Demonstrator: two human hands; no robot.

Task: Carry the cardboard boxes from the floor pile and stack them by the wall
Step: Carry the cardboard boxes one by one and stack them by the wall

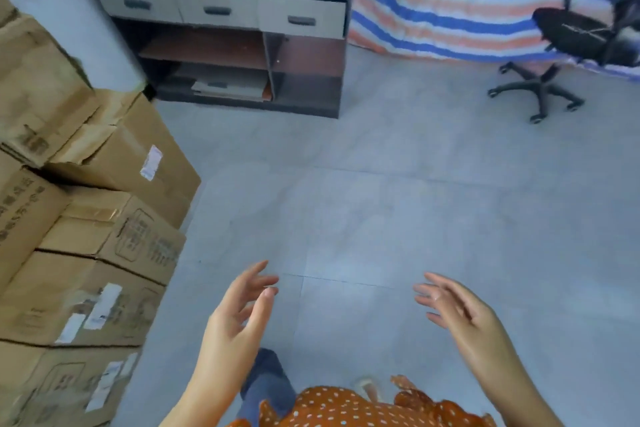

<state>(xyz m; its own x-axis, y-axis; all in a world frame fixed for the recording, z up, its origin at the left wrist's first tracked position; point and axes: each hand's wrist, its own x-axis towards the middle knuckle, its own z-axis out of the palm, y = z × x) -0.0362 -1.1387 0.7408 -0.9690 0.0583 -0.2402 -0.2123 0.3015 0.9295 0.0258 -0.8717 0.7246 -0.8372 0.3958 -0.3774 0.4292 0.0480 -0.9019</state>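
Head cam: your left hand and right hand are both empty, fingers spread and relaxed, held apart over bare floor w/ nothing between them. Cardboard boxes sit stacked well off to the left of your left hand; can't tell if that's the wall stack or the pile. If it's the pile, turn left, take a top box w/ palms on opposite sides and keep it level; cabinet and office chair are far ahead, so not in your way.

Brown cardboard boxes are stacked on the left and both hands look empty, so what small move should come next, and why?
Probably turn away to fetch another box: the left hand and right hand are open above bare grey floor, beside the brown cardboard boxes.
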